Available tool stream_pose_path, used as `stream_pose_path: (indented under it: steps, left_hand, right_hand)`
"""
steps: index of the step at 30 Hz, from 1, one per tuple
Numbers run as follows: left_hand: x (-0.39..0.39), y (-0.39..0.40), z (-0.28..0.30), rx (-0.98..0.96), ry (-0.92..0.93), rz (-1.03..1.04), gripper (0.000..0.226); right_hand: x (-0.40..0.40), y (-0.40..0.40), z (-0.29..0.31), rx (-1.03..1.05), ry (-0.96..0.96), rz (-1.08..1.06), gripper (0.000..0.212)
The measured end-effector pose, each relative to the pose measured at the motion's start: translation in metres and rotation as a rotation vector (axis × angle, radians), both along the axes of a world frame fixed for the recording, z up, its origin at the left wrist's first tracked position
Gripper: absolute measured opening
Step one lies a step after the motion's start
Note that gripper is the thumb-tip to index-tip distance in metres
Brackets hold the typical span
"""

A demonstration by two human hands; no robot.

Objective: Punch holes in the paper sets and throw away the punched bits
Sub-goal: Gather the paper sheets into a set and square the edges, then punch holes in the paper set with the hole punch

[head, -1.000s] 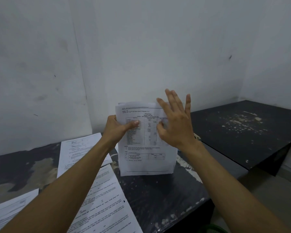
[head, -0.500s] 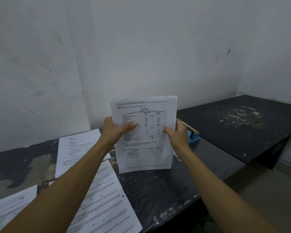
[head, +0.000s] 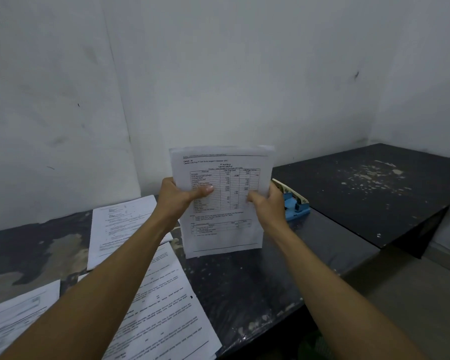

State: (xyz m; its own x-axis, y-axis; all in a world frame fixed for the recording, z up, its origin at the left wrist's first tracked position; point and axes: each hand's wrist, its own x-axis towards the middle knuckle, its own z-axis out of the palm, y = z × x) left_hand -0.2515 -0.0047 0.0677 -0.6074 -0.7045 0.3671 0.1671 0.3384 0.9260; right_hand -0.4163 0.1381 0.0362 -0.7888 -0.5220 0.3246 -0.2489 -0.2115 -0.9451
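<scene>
Both hands, the left hand (head: 178, 197) and right hand (head: 266, 205), are pinching an upright paper set (head: 222, 203) by its sides, its bottom edge seemingly resting on the dark surface (head: 244, 287), so punching with the blue hole punch (head: 295, 203) just behind is likely still pending, while a flat sheet (head: 166, 302) nearby already shows a hole.

White paper set (head: 222, 201) with black table print, blue hole punch (head: 295, 207), mottled black table (head: 257, 281)
</scene>
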Motion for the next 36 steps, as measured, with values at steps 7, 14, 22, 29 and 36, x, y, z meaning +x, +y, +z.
stream_pose_path:
  steps: [7, 14, 22, 29, 36]
  left_hand:
    - [0.001, 0.0, -0.008, 0.041, -0.008, 0.0, 0.043]
    - [-0.003, 0.004, -0.002, 0.057, 0.05, 0.006, 0.037]
    - [-0.022, -0.003, 0.045, 0.124, 0.084, -0.042, 0.04]
    - [-0.037, -0.007, 0.026, 0.26, 0.025, -0.135, 0.028]
    - [-0.066, -0.014, -0.017, 0.269, -0.051, 0.007, 0.012]
  right_hand:
    - [-0.002, 0.001, -0.004, 0.059, 0.0, 0.032, 0.032]
    - [-0.008, 0.011, -0.012, 0.054, -0.072, 0.087, 0.026]
    - [-0.03, 0.017, 0.023, 0.031, 0.001, 0.142, 0.019]
    - [-0.064, 0.012, 0.046, 0.128, -0.007, 0.155, 0.009]
    - [-0.104, 0.002, 0.047, 0.29, 0.041, 0.124, 0.012]
